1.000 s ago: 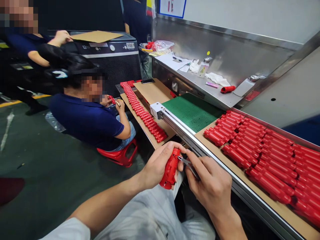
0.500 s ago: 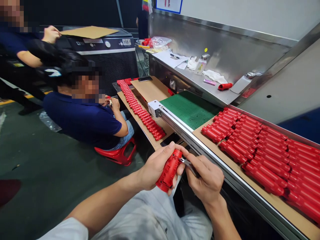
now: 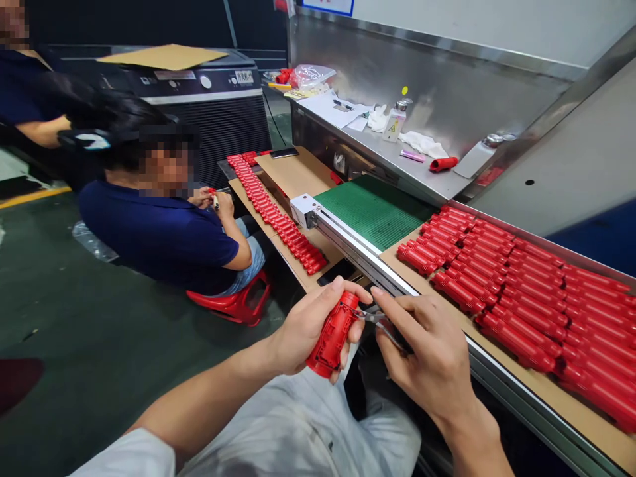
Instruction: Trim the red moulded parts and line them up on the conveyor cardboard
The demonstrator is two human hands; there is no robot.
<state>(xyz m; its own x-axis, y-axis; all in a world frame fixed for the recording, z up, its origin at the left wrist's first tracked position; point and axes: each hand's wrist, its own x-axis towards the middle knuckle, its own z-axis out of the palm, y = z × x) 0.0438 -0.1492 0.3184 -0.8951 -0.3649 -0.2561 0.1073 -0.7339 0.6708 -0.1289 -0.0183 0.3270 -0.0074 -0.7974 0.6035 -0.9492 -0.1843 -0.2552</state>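
Red plastic housing (image 3: 332,339) | left hand (image 3: 309,330) clenched around it, steadying its end | right hand (image 3: 422,354) grasping small metal nippers (image 3: 376,320) there

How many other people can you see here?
2: a co-worker seated on a red plastic stool, and a person standing behind at far left; others may be out of frame.

The left hand (image 3: 307,334) is wrapping around a bright red plastic part (image 3: 332,344) patterned with raised ribs and slots, while the right hand (image 3: 427,351) is pinching a silver tool (image 3: 380,324). Rows of red parts (image 3: 511,298) are lining tan cardboard (image 3: 541,391) beyond the right hand, a finely ribbed green mat (image 3: 375,212) is showing ahead, and a navy shirt (image 3: 154,242) is showing beyond the left hand.
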